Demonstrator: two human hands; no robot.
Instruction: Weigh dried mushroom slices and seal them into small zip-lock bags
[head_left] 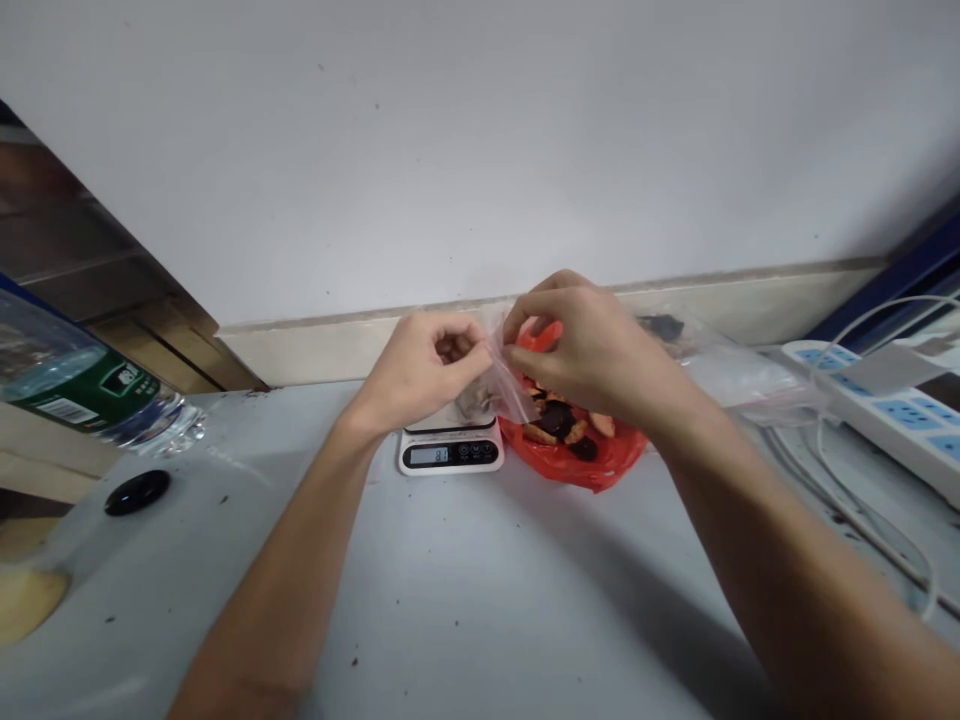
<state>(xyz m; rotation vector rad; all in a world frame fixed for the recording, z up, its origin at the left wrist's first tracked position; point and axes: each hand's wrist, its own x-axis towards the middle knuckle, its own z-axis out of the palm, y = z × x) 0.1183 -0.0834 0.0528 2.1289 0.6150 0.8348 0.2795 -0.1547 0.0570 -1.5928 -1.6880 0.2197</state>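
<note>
Both hands pinch the top of a clear plastic zip bag (514, 392) just above a small white digital scale (451, 448). My left hand (420, 365) is closed on the bag's left side, and my right hand (574, 330) is closed on its right side. Something pale shows through the plastic over the scale; I cannot make out its kind. The scale's display is lit, its digits too blurred to read surely. Under my right hand sits an open red plastic bag (600, 470) with dark and tan dried slices (559, 420) in it.
A water bottle (97, 390) with a green label leans in at left, near a black oval object (138, 492). On the right are another clear plastic bag (735, 375), a white power strip (892, 410) and loose cables (862, 520). A wall (480, 150) closes off the back.
</note>
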